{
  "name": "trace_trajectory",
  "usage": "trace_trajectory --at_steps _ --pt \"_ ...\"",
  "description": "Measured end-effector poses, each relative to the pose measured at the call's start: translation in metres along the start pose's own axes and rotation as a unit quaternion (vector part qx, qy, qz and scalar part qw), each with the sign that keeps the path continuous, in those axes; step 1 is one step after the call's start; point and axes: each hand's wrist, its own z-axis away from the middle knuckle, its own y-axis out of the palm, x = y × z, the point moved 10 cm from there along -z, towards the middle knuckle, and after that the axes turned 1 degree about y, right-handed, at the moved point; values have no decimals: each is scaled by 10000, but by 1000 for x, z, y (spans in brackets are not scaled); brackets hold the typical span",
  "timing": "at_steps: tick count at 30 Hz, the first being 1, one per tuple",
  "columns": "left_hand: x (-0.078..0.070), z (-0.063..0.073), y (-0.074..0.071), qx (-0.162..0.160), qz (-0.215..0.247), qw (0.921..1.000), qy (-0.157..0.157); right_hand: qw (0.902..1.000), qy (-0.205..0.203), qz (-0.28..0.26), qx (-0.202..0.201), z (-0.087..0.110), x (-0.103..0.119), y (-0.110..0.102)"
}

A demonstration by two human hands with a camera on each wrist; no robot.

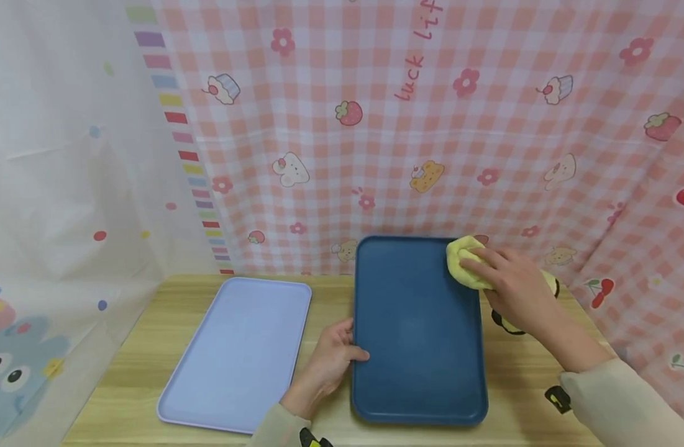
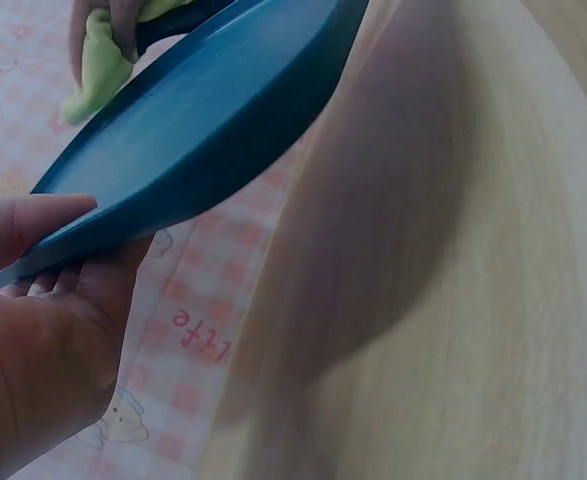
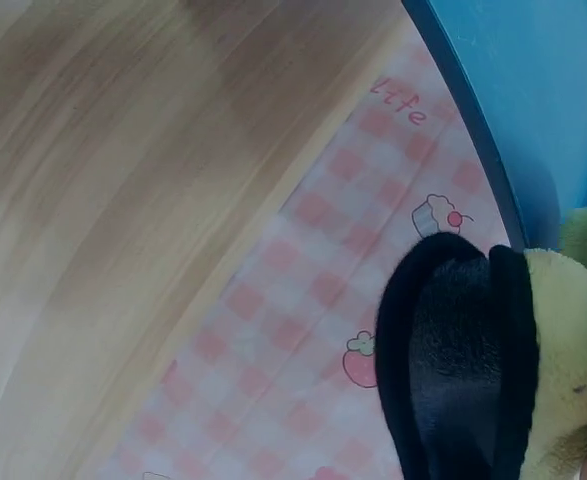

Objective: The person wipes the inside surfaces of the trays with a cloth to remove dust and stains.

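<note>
A dark blue tray is held up off the wooden table. My left hand grips its left edge, thumb on the upper face and fingers underneath, which the left wrist view also shows. My right hand holds a bunched yellow cloth against the tray's upper right corner. More yellow material with a black edge hangs below and behind that hand; in the right wrist view this black-edged part fills the lower right, beside the blue tray.
A pale lilac tray lies flat on the wooden table, left of my left hand. A pink checked curtain stands directly behind the table, with a white printed sheet at the left.
</note>
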Motion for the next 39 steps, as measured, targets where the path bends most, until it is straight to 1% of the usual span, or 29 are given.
trace_trajectory --at_steps 4,9,15,19,23,28,36,39 --pt "0 1 2 43 66 10000 -8 9992 139 115 368 -4 0 9" --pt "3 3 1 20 129 9999 -77 9977 234 211 597 -5 2 16" --pt "4 3 1 -74 177 9998 -94 9970 327 287 644 -10 4 21" --pt "4 3 2 -83 187 9998 -77 9965 392 249 688 -16 6 23" --pt "2 4 3 -54 159 9999 -39 9972 357 167 642 -21 9 23" --pt "0 3 6 -15 164 9999 -2 9979 239 67 601 -32 19 23" --pt "-3 3 3 -193 309 9993 42 9962 366 -2 792 -51 26 31" --pt "-4 3 3 -174 319 9993 74 9963 350 -41 784 -56 28 34"
